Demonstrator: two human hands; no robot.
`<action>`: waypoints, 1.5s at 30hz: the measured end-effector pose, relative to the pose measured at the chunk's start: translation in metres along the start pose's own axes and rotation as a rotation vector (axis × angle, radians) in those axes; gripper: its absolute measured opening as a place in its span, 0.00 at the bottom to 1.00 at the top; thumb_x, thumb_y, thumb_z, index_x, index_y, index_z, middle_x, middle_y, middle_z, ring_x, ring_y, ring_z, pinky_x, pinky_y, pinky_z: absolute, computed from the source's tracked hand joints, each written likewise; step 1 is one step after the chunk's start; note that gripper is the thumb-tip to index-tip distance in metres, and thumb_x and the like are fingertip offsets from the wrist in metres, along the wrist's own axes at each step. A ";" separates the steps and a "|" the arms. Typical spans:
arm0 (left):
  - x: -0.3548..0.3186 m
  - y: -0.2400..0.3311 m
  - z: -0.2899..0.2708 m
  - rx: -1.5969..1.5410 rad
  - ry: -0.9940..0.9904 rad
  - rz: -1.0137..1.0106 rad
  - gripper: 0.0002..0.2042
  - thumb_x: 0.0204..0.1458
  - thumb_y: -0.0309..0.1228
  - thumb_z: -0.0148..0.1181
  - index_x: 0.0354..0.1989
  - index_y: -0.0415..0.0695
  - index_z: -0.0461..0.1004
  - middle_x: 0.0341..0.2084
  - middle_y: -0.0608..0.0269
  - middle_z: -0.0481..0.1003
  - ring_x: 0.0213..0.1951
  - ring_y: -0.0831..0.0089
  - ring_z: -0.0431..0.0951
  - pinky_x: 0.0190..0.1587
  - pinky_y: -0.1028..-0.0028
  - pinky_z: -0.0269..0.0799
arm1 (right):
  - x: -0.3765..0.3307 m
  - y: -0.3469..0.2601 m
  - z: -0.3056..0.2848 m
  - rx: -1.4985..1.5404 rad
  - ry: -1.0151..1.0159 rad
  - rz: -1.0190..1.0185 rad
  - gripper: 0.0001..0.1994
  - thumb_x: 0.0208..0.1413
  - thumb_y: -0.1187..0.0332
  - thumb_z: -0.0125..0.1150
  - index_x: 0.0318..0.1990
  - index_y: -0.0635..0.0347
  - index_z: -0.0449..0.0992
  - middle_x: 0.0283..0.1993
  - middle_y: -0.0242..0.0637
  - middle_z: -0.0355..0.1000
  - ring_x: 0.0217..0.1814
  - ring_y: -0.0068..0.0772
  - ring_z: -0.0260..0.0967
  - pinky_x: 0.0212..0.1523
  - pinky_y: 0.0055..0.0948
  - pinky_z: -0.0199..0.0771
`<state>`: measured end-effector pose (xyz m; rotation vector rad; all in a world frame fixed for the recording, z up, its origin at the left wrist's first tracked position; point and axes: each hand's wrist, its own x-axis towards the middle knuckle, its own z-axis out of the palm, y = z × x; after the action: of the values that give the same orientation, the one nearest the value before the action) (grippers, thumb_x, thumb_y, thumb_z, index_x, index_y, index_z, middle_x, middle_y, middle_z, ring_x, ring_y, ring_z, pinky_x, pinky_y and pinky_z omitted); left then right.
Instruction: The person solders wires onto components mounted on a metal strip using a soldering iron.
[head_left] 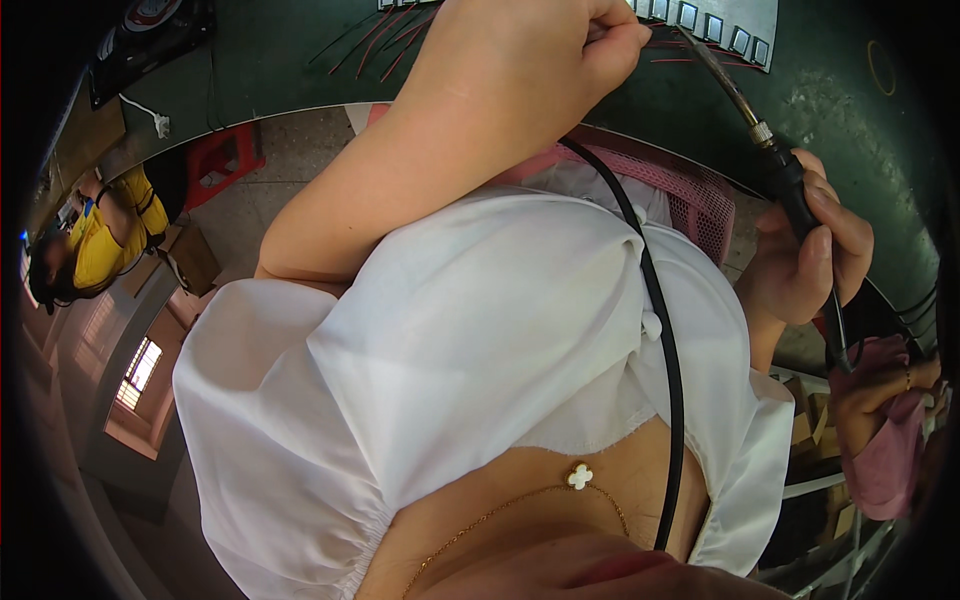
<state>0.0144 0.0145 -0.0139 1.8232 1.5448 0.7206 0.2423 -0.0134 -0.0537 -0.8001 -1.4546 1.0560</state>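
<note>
My right hand (810, 240) is wrapped round the black handle of a soldering iron (738, 98). The iron's metal tip points up and left, reaching the lower edge of a pale panel (765, 20) that carries a row of small, dark rectangular parts. My left hand (605, 45) is at the top edge of the view, fingers curled and pinched beside this panel. What it grips is hidden. Thin red wires (690, 62) stick out from the panel near the iron's tip. More red and black wires (385, 42) lie on the dark green table left of my left forearm.
The green table (840, 120) curves across the top. A black cable (655, 290) hangs across my white top. A black device (145, 45) and a white plug (160, 124) lie at the far left. People in yellow (110, 230) and pink (885, 430) are at either side.
</note>
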 end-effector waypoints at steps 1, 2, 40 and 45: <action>0.001 0.003 -0.001 0.017 0.007 0.014 0.06 0.44 0.26 0.57 0.20 0.37 0.72 0.16 0.52 0.71 0.20 0.57 0.72 0.24 0.68 0.67 | 0.000 -0.001 -0.001 -0.004 0.001 -0.001 0.12 0.52 0.69 0.45 0.37 0.72 0.66 0.17 0.43 0.65 0.20 0.30 0.63 0.44 0.45 0.65; 0.001 0.005 -0.001 0.035 0.015 0.026 0.06 0.44 0.26 0.57 0.20 0.37 0.72 0.16 0.52 0.71 0.20 0.57 0.72 0.24 0.68 0.67 | 0.000 -0.002 -0.003 -0.016 -0.013 0.005 0.12 0.53 0.69 0.45 0.38 0.72 0.66 0.17 0.43 0.65 0.21 0.31 0.64 0.44 0.46 0.65; 0.005 0.005 0.000 -0.008 -0.075 -0.195 0.09 0.46 0.30 0.56 0.23 0.36 0.74 0.18 0.50 0.73 0.22 0.57 0.74 0.26 0.68 0.68 | 0.000 -0.001 -0.013 0.078 -0.002 -0.010 0.14 0.52 0.69 0.43 0.41 0.72 0.66 0.17 0.46 0.67 0.26 0.37 0.68 0.49 0.48 0.63; -0.002 0.012 -0.010 -0.043 -0.059 -0.210 0.07 0.45 0.28 0.57 0.24 0.35 0.74 0.16 0.53 0.73 0.19 0.65 0.73 0.23 0.73 0.67 | -0.003 0.001 -0.020 0.122 0.047 -0.012 0.15 0.52 0.69 0.41 0.41 0.72 0.66 0.16 0.46 0.66 0.23 0.36 0.67 0.49 0.48 0.62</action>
<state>0.0141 0.0127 0.0022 1.6076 1.6392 0.5912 0.2628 -0.0119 -0.0557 -0.7236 -1.3409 1.0992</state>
